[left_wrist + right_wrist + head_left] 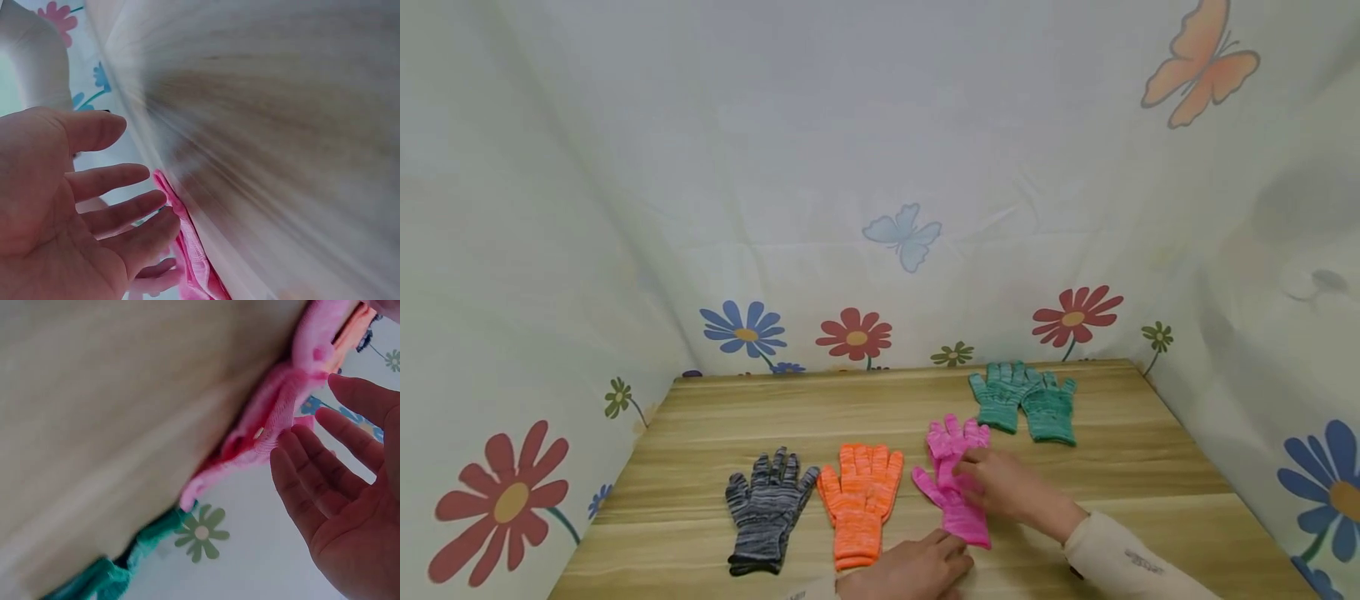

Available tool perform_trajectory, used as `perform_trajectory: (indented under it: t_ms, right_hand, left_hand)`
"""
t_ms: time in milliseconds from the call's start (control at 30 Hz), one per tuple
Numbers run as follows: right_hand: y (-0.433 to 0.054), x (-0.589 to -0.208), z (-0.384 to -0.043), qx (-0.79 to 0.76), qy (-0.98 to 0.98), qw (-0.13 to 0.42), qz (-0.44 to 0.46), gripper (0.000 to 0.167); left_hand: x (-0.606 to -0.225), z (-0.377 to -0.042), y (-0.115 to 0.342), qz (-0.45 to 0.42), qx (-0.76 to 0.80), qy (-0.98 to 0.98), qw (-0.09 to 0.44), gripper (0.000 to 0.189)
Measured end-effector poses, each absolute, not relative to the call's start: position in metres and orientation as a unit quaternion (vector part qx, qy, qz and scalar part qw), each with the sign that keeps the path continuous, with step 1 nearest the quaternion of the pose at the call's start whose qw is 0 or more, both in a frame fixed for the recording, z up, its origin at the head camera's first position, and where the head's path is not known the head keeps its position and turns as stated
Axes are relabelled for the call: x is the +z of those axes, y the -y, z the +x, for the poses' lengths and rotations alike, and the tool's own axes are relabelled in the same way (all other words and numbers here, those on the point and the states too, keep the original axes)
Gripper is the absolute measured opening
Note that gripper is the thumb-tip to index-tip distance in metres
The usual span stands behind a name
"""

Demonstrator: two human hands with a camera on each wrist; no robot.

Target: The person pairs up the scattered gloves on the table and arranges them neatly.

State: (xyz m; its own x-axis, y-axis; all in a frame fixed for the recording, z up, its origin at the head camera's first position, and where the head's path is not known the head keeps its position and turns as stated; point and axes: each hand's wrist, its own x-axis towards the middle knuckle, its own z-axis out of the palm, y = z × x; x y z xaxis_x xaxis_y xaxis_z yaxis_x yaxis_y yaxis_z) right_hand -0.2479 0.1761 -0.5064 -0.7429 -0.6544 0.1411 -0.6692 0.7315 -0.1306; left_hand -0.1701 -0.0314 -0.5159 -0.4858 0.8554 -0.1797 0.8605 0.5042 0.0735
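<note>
A pink knitted glove pair (961, 512) lies at the centre right of the table, fingers toward the back and cuff toward the front. My right hand (1003, 485) is over its right side, and in the right wrist view the loosely extended fingers (306, 472) are right at the pink fabric (275, 415). The left hand (917, 568) is by the front cuff. Its fingers are spread and relaxed in the left wrist view, with the fingertips beside the pink edge (187, 234).
Left of the pink pair lie orange gloves (859, 508) and, farther left, dark grey striped gloves (763, 517). Two green gloves (1051, 412) overlap at the back right. A flower-printed curtain (805, 275) stands behind and beside the wooden table (1112, 475).
</note>
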Motion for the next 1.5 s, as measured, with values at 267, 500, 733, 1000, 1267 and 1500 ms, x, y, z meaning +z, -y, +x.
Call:
perform_trajectory:
  t_ms: [267,500,733,1000,1267,1500]
  right_hand:
    - [-0.174,-0.521,-0.251,0.078,0.93,0.025,0.358,0.004]
    - [-0.171,-0.518,-0.252,0.097,0.929,0.045,0.355,0.01]
    - [-0.172,-0.51,-0.242,0.121,0.917,0.069,0.375,0.001]
    - [-0.176,-0.5,-0.225,0.137,0.907,0.045,0.397,0.006]
    - [-0.179,-0.507,-0.217,0.133,0.893,0.066,0.425,0.011]
    - [-0.179,-0.512,-0.214,0.122,0.888,0.088,0.435,0.017]
  left_hand:
    - [-0.517,-0.171,0.034,0.5,0.006,-0.858,0.116,0.037]
    - [-0.519,-0.173,0.035,0.5,0.016,-0.857,0.119,0.036]
    - [-0.518,-0.172,0.037,0.502,0.019,-0.858,0.109,0.036]
    - [-0.519,-0.173,0.037,0.506,0.027,-0.856,0.102,0.037]
    - [-0.521,-0.174,0.038,0.497,0.042,-0.858,0.12,0.037]
    - [-0.521,-0.172,0.039,0.499,0.039,-0.858,0.117,0.036]
